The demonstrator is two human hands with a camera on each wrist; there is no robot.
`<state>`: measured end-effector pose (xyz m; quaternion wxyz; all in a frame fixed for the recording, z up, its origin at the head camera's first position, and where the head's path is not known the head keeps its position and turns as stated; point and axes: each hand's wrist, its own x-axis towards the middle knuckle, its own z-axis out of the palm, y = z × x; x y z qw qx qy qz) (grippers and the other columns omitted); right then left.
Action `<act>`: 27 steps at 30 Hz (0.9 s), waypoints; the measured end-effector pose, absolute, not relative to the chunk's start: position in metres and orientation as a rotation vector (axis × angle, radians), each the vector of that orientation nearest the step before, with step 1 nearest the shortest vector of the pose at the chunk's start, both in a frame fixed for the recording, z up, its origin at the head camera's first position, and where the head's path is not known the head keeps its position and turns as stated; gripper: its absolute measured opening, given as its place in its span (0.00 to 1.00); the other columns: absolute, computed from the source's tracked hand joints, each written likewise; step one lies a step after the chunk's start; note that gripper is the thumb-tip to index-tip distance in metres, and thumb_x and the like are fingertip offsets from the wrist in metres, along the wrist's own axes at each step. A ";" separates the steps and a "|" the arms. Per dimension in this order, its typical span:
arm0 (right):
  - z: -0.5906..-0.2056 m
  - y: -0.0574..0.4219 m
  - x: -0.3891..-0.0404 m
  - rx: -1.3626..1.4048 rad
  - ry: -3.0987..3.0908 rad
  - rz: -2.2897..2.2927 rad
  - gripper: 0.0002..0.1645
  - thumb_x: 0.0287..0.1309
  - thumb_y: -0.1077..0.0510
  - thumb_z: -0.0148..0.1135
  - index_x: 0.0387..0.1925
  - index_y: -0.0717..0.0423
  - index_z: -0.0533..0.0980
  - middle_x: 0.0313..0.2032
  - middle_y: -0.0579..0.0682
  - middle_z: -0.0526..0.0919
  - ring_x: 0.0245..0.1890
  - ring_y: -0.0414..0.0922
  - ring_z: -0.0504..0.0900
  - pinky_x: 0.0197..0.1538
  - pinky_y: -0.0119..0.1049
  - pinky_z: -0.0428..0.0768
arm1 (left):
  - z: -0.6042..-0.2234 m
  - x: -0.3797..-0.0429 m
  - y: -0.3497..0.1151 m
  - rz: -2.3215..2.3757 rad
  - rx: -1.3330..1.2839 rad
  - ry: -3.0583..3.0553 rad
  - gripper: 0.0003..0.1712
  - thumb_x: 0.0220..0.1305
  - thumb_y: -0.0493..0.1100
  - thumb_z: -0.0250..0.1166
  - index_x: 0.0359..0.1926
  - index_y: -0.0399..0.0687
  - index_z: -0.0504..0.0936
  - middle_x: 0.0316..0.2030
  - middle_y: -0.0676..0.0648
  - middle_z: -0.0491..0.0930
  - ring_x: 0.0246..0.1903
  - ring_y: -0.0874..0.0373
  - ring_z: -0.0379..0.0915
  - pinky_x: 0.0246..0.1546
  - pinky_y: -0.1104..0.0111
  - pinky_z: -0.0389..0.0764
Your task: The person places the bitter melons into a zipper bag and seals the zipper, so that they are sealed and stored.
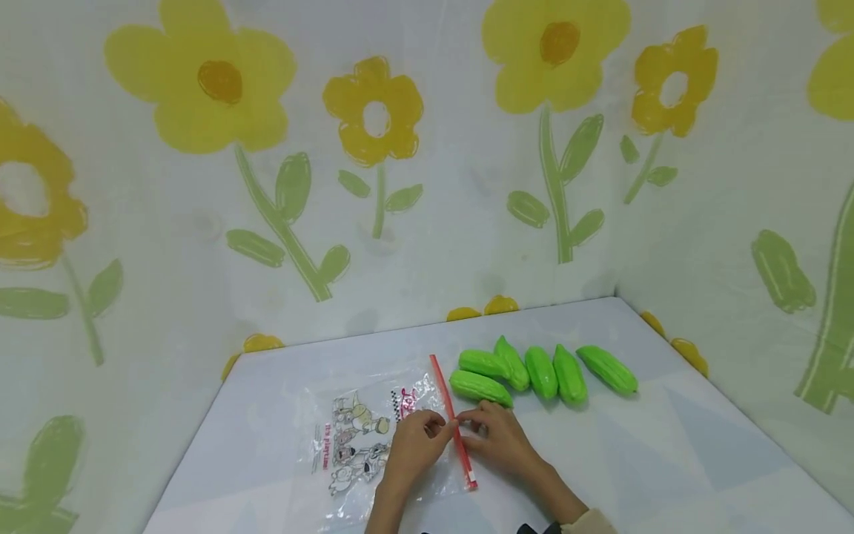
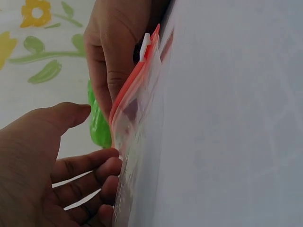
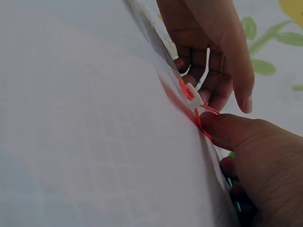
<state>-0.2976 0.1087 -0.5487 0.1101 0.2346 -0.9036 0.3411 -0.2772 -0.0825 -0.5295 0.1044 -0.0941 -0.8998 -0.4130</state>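
A clear zip bag (image 1: 360,445) printed with cartoon animals lies on the table, its red zip strip (image 1: 443,393) toward the right. At the strip's near end sits a white slider (image 2: 145,47). My right hand (image 1: 499,437) pinches the red zip edge, thumb (image 3: 222,127) on one side, fingers partly hidden. From the left, my left hand (image 1: 416,449) touches the bag beside the strip. Its thumb (image 2: 71,113) stands apart from the fingers, whose tips rest at the bag's edge. The two red edges look slightly parted near my right thumb.
Several bright green, ridged, gourd-like vegetables (image 1: 542,372) lie behind and right of the bag; the closest one (image 1: 480,388) is just beyond my right hand. The pale table (image 1: 667,460) meets a flower-printed cloth (image 1: 427,274) at the back and right.
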 end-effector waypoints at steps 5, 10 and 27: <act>-0.553 0.104 -0.296 0.704 -2.656 0.941 0.16 0.52 0.49 0.74 0.44 0.42 0.86 0.30 0.34 0.71 0.33 0.34 0.68 0.37 0.34 0.68 | -0.527 -0.279 -0.079 -1.145 -0.277 -2.672 0.19 0.58 0.58 0.71 0.26 0.49 0.80 0.21 0.57 0.73 0.23 0.65 0.66 0.26 0.69 0.70; -0.552 0.102 -0.295 0.715 -2.650 0.900 0.18 0.51 0.51 0.74 0.46 0.42 0.86 0.31 0.34 0.69 0.34 0.34 0.68 0.37 0.34 0.67 | -0.525 -0.283 -0.077 -1.130 -0.253 -2.705 0.16 0.56 0.53 0.72 0.24 0.50 0.78 0.19 0.58 0.72 0.20 0.65 0.65 0.23 0.71 0.69; -0.547 0.106 -0.294 0.693 -2.657 0.834 0.17 0.54 0.44 0.74 0.45 0.39 0.86 0.29 0.35 0.69 0.32 0.34 0.66 0.36 0.34 0.65 | -0.526 -0.281 -0.067 -1.308 -0.155 -2.627 0.03 0.52 0.36 0.70 0.28 0.46 0.83 0.19 0.57 0.75 0.20 0.66 0.68 0.21 0.73 0.71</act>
